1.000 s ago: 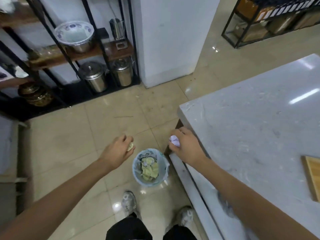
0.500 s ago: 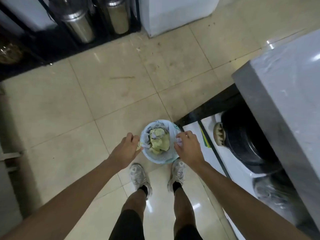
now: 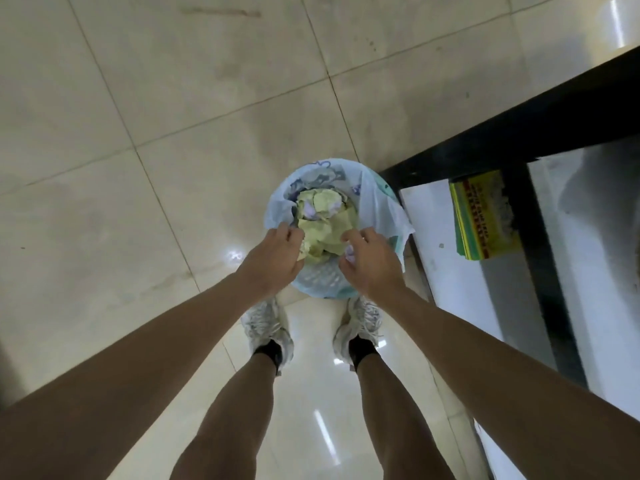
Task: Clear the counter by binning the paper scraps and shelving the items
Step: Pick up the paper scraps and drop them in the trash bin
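Now lowered right over the bin (image 3: 332, 289), closer than a second ago. Left hand (image 3: 273, 261) pinching a yellowish scrap (image 3: 302, 252), right hand (image 3: 370, 265) closed on a lilac scrap (image 3: 349, 251). Release looks imminent; shelving not yet begun.

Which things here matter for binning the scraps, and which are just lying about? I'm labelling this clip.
In the job:
bin, lined with a bag
paper scraps piled in it
left hand, yellowish scrap at its fingers
right hand, closed on a pale purple scrap

Lying about:
striped green-and-yellow pack on the low shelf
shoes
floor tiles
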